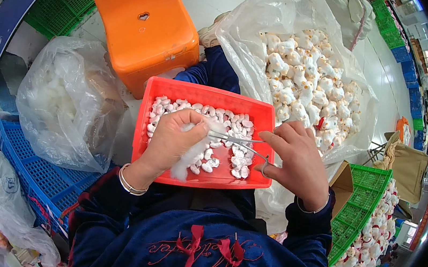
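Observation:
Over a red plastic tray in my lap, both my hands are at work. My left hand is closed with a pinch on a tuft of white fluffy stuffing, which hangs below the fingers. Whether a small piece is also inside that pinch is hidden. My right hand grips a pair of metal forceps by the handles, thumb at one finger ring. The forceps point left, their tips at my left fingertips and the fluff. Several small white curved fabric pieces lie in the tray under the hands.
Beyond the tray stands an orange plastic stool. At the far right, a large clear bag holds several white plush toys. To the left, a clear bag of stuffing stands by a blue crate. A green crate is at right.

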`<action>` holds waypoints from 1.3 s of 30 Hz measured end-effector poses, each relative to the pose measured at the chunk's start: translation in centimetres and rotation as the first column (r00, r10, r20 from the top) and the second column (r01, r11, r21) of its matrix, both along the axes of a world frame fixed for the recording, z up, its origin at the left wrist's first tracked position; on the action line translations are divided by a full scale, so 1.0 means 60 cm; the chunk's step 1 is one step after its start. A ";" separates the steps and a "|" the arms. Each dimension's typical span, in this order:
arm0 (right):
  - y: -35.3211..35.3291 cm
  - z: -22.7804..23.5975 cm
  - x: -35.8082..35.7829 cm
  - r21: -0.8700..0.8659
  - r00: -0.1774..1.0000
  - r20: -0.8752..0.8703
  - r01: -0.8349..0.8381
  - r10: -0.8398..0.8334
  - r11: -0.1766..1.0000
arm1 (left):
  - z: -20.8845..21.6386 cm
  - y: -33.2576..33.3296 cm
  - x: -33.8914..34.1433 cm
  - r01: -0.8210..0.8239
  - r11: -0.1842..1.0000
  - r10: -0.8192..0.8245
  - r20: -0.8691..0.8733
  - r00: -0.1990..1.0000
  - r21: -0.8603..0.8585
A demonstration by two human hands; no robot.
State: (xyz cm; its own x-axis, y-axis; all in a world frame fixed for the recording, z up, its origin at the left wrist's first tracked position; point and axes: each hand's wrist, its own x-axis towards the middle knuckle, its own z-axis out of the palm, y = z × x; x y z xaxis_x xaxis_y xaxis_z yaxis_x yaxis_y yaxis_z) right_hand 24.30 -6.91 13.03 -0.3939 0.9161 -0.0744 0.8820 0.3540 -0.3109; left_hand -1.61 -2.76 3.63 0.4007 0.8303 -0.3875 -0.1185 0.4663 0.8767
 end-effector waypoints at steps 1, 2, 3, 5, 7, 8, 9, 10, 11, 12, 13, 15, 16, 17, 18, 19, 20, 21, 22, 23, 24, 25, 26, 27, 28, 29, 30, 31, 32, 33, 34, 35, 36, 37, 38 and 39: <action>0.000 -0.003 0.000 -0.010 1.000 0.027 0.001 -0.001 1.000 | -0.001 0.000 -0.001 0.005 1.000 -0.005 0.011 1.000 -0.004; 0.001 -0.002 0.000 -0.042 0.999 0.050 0.003 -0.001 0.999 | -0.002 0.001 -0.004 0.007 1.000 -0.007 0.020 1.000 -0.007; 0.002 0.000 0.002 -0.074 0.997 0.072 0.006 -0.001 0.997 | -0.001 0.001 -0.006 0.009 1.000 -0.009 0.029 1.000 -0.011; 0.003 0.000 0.001 -0.143 0.995 0.104 0.006 0.009 0.990 | 0.010 0.001 -0.006 0.034 0.999 -0.034 0.014 0.999 -0.019; 0.005 -0.004 -0.004 -0.218 0.992 0.121 -0.001 0.028 0.976 | 0.007 -0.001 -0.001 0.047 0.999 -0.047 -0.003 0.999 0.021; 0.006 -0.005 -0.008 -0.220 0.993 0.114 -0.012 0.038 0.975 | -0.001 -0.003 0.004 0.043 0.997 -0.042 -0.015 0.999 0.066; 0.007 -0.006 -0.013 -0.222 0.993 0.107 -0.022 0.047 0.975 | -0.005 -0.005 0.007 0.039 0.993 -0.036 -0.026 0.999 0.110; 0.008 -0.007 -0.015 -0.224 0.993 0.100 -0.034 0.057 0.974 | -0.004 -0.007 0.006 0.049 0.996 -0.046 -0.028 0.999 0.081; 0.006 -0.012 -0.012 -0.203 0.996 0.063 -0.042 0.055 0.978 | 0.002 -0.006 0.002 0.060 0.997 -0.059 -0.030 0.998 0.050; 0.004 -0.021 -0.006 -0.181 0.998 0.026 -0.049 0.054 0.982 | 0.005 -0.005 0.000 0.072 0.997 -0.071 -0.032 0.997 0.019; 0.002 -0.025 0.000 -0.159 0.998 -0.010 -0.055 0.054 0.986 | 0.002 -0.004 -0.002 0.085 0.995 -0.082 -0.043 0.996 0.054; 0.002 -0.014 0.019 -0.096 1.000 -0.017 -0.006 0.004 0.995 | -0.005 -0.005 -0.005 0.102 0.987 -0.094 -0.073 0.993 0.123; 0.003 -0.007 0.023 -0.065 1.000 -0.021 0.020 -0.021 0.998 | -0.003 -0.006 -0.007 0.098 0.980 -0.079 -0.112 0.991 0.172; 0.005 0.003 0.020 -0.064 0.997 -0.058 0.056 -0.060 0.996 | 0.003 -0.006 -0.006 0.100 0.970 -0.068 -0.148 0.987 0.220; 0.007 0.005 0.015 -0.061 0.996 -0.075 0.035 -0.039 0.998 | 0.007 -0.007 -0.005 0.104 0.958 -0.055 -0.183 0.982 0.267; 0.010 0.005 0.008 -0.059 0.996 -0.092 0.013 -0.019 0.998 | 0.005 -0.008 -0.003 0.113 0.935 -0.050 -0.193 0.980 0.336; 0.012 0.006 0.003 -0.054 0.994 -0.108 -0.008 0.002 0.999 | 0.002 -0.008 -0.001 0.123 0.906 -0.042 -0.202 0.979 0.405; 0.011 0.002 0.000 -0.073 0.996 -0.090 0.002 -0.009 0.997 | 0.001 -0.008 0.001 0.132 0.872 -0.034 -0.211 0.977 0.471; 0.009 -0.002 0.002 -0.075 0.998 -0.068 -0.002 -0.003 0.997 | 0.002 -0.007 0.001 0.137 0.879 -0.039 -0.219 0.975 0.456; 0.008 -0.006 0.005 -0.080 0.999 -0.050 -0.009 0.005 0.997 | 0.002 -0.007 0.000 0.142 0.887 -0.042 -0.230 0.972 0.439; 0.007 -0.008 0.007 -0.084 0.999 -0.031 -0.015 0.013 0.996 | 0.003 -0.007 -0.002 0.146 0.895 -0.045 -0.241 0.970 0.422; 0.006 -0.011 0.008 -0.103 1.000 -0.019 -0.012 0.010 0.995 | 0.005 -0.007 -0.003 0.146 0.901 -0.048 -0.240 0.970 0.409; 0.003 -0.012 0.009 -0.121 1.000 -0.006 -0.008 0.007 0.993 | 0.006 -0.007 -0.003 0.145 0.906 -0.051 -0.239 0.970 0.397; 0.002 -0.014 0.010 -0.139 1.000 0.008 -0.003 0.004 0.990 | 0.008 -0.007 -0.003 0.145 0.912 -0.054 -0.237 0.970 0.384; 0.003 -0.014 0.009 -0.157 1.000 0.017 0.003 0.000 0.988 | 0.008 -0.007 -0.003 0.142 0.917 -0.054 -0.237 0.970 0.373; 0.003 -0.012 0.009 -0.175 1.000 0.028 0.011 -0.006 0.985 | 0.009 -0.008 -0.003 0.140 0.921 -0.054 -0.235 0.970 0.363; 0.003 -0.012 0.008 -0.192 0.999 0.039 0.019 -0.012 0.981 | 0.009 -0.009 -0.002 0.137 0.926 -0.055 -0.233 0.971 0.353; 0.003 -0.013 0.008 -0.198 0.999 0.035 0.013 -0.006 0.980 | 0.007 -0.008 -0.002 0.130 0.926 -0.055 -0.216 0.975 0.354; 0.002 -0.016 0.008 -0.203 1.000 0.029 0.006 0.000 0.979 | 0.004 -0.008 -0.002 0.123 0.927 -0.053 -0.200 0.978 0.356; 0.002 -0.017 0.007 -0.207 1.000 0.024 -0.002 0.007 0.978 | 0.000 -0.008 -0.002 0.115 0.927 -0.052 -0.183 0.982 0.357; 0.003 -0.016 0.002 -0.209 0.999 0.036 -0.007 0.015 0.978 | -0.005 -0.009 0.002 0.109 0.915 -0.042 -0.177 0.983 0.389; 0.006 -0.014 -0.005 -0.210 0.999 0.046 -0.016 0.026 0.978 | -0.011 -0.012 0.006 0.101 0.901 -0.029 -0.173 0.984 0.421; 0.008 -0.012 -0.010 -0.211 0.998 0.055 -0.025 0.037 0.977 | -0.014 -0.014 0.007 0.093 0.887 -0.017 -0.169 0.986 0.453; 0.008 -0.015 -0.011 -0.199 0.999 0.035 -0.025 0.032 0.980 | -0.013 -0.016 0.006 0.090 0.878 -0.003 -0.183 0.983 0.470; 0.008 -0.018 -0.011 -0.185 1.000 0.017 -0.021 0.025 0.983 | -0.012 -0.015 0.006 0.089 0.868 0.010 -0.196 0.981 0.489; 0.008 -0.021 -0.011 -0.170 1.000 -0.001 -0.017 0.017 0.985 | -0.010 -0.014 0.006 0.089 0.857 0.022 -0.208 0.978 0.508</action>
